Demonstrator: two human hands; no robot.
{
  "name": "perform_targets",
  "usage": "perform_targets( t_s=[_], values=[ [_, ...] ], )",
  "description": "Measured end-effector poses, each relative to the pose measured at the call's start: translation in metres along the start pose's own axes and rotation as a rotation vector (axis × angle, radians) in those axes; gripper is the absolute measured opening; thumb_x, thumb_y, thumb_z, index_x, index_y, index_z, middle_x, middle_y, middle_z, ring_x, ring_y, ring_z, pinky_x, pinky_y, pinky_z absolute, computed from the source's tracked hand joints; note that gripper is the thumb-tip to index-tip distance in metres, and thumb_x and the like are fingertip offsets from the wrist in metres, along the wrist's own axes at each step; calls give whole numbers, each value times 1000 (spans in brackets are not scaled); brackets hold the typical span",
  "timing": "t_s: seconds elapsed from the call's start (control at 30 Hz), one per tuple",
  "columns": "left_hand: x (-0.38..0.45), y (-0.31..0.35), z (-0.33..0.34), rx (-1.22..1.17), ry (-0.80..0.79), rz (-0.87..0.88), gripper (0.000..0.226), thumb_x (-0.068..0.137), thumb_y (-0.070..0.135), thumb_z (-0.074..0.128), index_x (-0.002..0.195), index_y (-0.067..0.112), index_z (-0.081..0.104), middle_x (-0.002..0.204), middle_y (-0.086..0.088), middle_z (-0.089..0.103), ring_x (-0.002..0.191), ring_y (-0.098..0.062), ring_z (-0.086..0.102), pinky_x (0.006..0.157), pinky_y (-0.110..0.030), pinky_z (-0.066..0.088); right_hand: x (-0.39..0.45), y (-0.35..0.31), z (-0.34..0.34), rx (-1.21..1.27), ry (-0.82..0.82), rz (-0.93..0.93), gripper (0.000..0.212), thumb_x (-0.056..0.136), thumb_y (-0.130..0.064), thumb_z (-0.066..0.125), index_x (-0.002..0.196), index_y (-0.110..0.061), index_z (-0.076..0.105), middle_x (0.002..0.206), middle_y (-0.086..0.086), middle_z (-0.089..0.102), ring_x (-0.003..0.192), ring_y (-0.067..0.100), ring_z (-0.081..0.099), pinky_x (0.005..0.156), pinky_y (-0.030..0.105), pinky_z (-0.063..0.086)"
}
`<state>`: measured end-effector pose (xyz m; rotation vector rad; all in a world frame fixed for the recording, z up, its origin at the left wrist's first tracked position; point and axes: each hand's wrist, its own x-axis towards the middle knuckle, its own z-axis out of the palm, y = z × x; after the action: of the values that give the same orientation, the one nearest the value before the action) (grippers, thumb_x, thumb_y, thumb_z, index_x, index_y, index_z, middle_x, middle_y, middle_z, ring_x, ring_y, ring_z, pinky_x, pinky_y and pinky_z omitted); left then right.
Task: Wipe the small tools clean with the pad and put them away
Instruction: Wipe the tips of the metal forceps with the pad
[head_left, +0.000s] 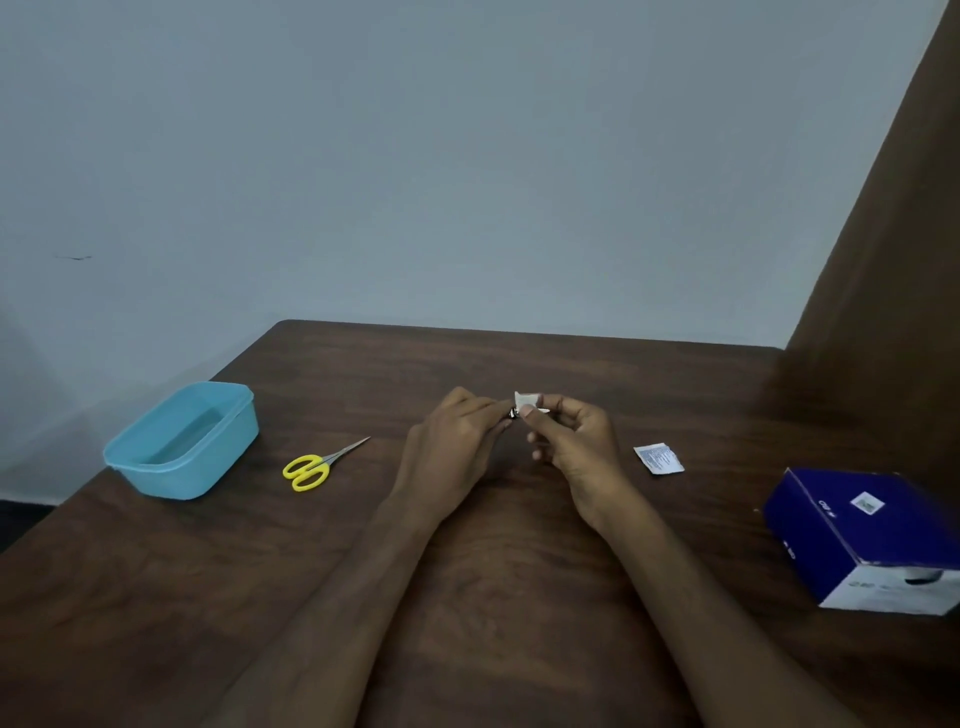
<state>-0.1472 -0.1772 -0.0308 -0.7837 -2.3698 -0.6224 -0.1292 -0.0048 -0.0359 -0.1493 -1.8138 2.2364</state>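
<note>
Above the middle of the dark brown wooden bench (467, 597), the left hand (452, 441) pinched a small dark metal tool (513, 413), of which only a glinting tip showed between the fingers; what kind of tool it was could not be told. The right hand (571, 441) pinched a small folded white wipe pad (527, 400) between thumb and forefinger, pressed against that tip.

The tool looked light, stiff and probably slick once damp, so a firm pinch at its far end, away from the part being wiped, seemed the safest hold. The pad was thin, soft and limp; it would likely crumple or slip unless folded round the metal and squeezed.

The yellow-handled steel scissors (311, 467) lay flat and closed on the bench to the left, untouched, near the open light-blue plastic tub (182, 441). They looked light and rigid, with pointed blades, best lifted by the handle loops.

A torn white sachet (658, 458) lay to the right, and a dark blue cardboard box (872, 535) stood at the right edge.
</note>
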Motion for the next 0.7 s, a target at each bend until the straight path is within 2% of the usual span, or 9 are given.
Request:
perform_targets(
  t_s=[0.1, 0.27, 0.43, 0.57, 0.7],
  values=[
    [-1, -4, 2, 9, 29, 2, 31, 105, 39, 51, 129, 32, 70, 114, 18, 74, 105, -14, 60, 53, -40, 58, 0, 2, -1, -51, -10, 8, 7, 90, -13, 84, 96, -13, 82, 79, 7, 74, 63, 15, 54, 58, 30, 47],
    [2, -1, 1, 31, 26, 8, 33, 106, 42, 49, 128, 33, 71, 112, 19, 74, 106, -12, 59, 53, -36, 56, 1, 0, -1, -52, 100, -28, 12, 85, -17, 89, 93, -12, 82, 70, 1, 72, 55, 10, 51, 56, 23, 46],
    [0, -4, 1, 59, 41, 9, 31, 105, 38, 53, 128, 33, 72, 113, 18, 74, 105, -14, 61, 51, -36, 56, -1, -1, -2, -61, 4, -2, 7, 87, -13, 87, 92, -12, 81, 74, 5, 75, 62, 12, 58, 58, 24, 50],
    [-1, -1, 0, 70, 64, 11, 28, 104, 38, 54, 125, 33, 73, 109, 18, 74, 102, -12, 59, 48, -33, 53, 0, 0, -3, -112, 136, -20, 20, 78, -23, 95, 84, -14, 78, 71, 0, 74, 54, 9, 55, 56, 23, 49],
    [-1, -4, 2, 75, 66, 4, 24, 103, 30, 62, 125, 30, 73, 108, 17, 74, 103, -16, 62, 48, -38, 56, 0, 0, 0, -72, 20, -7, 8, 89, -14, 85, 93, -10, 80, 78, 4, 77, 60, 11, 58, 57, 22, 51]
  ],
)
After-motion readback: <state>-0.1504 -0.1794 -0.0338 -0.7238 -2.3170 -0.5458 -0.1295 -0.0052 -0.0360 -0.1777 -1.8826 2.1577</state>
